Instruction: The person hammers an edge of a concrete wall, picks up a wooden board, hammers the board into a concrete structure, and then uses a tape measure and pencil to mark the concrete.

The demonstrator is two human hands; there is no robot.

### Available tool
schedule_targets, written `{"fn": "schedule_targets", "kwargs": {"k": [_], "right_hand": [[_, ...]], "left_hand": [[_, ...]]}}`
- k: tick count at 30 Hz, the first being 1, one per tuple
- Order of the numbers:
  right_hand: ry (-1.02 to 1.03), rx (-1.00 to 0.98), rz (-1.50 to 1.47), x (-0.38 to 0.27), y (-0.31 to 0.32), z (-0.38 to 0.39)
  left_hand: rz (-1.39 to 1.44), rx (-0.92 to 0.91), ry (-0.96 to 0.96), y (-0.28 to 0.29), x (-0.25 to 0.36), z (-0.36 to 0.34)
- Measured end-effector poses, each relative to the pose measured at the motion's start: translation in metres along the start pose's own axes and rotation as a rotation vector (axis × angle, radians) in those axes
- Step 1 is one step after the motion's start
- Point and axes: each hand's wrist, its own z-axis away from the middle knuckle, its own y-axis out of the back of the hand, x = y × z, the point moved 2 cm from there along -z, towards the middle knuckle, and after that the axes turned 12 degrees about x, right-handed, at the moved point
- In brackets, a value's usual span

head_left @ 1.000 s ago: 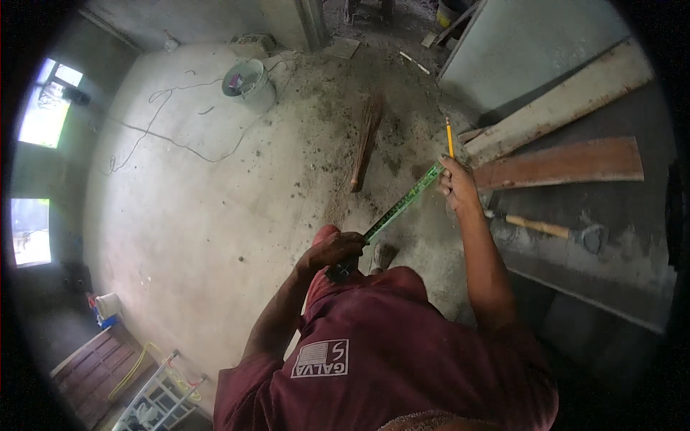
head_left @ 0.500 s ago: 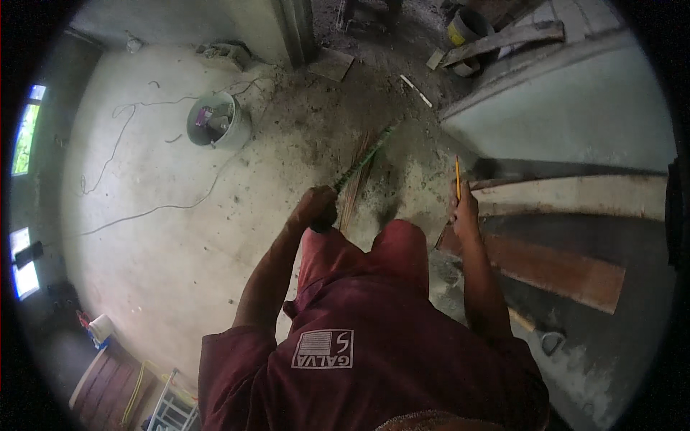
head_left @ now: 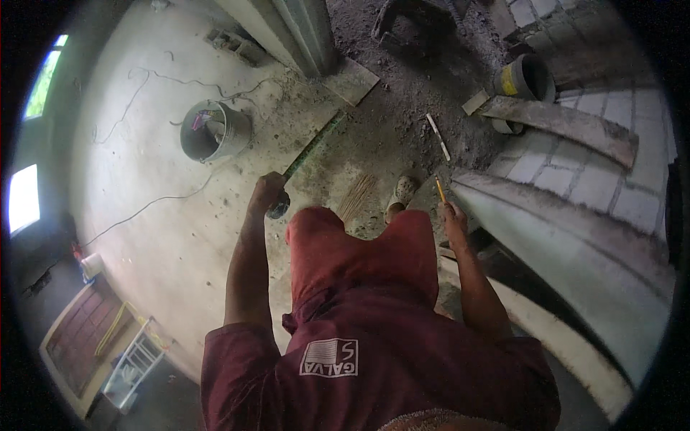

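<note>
My left hand [head_left: 269,191] is closed round a tape measure [head_left: 314,144], its dark round case showing below my fingers. The greenish blade runs out over the floor, up and to the right, its far end by a flat slab [head_left: 352,80] at a post's foot. A yellow pencil [head_left: 440,189] points forward from my right hand [head_left: 452,221], whose fingers are closed round its lower part. Between the hands, ahead of my knees, lies a bundle of thin brown sticks or bristles [head_left: 357,195]. One of my feet [head_left: 405,189] shows beside it.
A bucket [head_left: 239,135] with things inside stands at the left, near a thin cable [head_left: 154,208]. At the right are a low wall [head_left: 568,251], a plank [head_left: 568,126], a tipped bucket [head_left: 535,77] and a white stick [head_left: 438,136]. A post [head_left: 305,36] rises ahead.
My view has moved forward, toward the post and dirt area. My left hand has shifted left with the tape measure, the blade now reaching the slab. The pencil remains in my right hand.
</note>
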Motion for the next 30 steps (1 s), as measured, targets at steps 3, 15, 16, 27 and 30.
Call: {"fn": "schedule_targets", "kwargs": {"k": [3, 15, 16, 27, 30], "right_hand": [[0.014, 0.002, 0.095, -0.017, 0.011, -0.039], [0.452, 0.01, 0.284, -0.028, -0.046, -0.115], [0.613, -0.037, 0.279, -0.027, -0.063, -0.119], [0.579, -0.002, 0.694, 0.021, -0.093, -0.201], [0.555, -0.005, 0.677, 0.031, -0.078, -0.22]], "left_hand": [[-0.058, -0.014, -0.089, -0.022, -0.005, -0.05], [-0.362, -0.166, 0.151, -0.138, -0.187, -0.265], [-0.191, -0.065, 0.307, -0.155, -0.22, -0.261], [0.547, 0.102, 0.439, -0.37, -0.387, -0.391], [0.496, 0.252, 0.003, -0.36, -0.422, -0.403]]}}
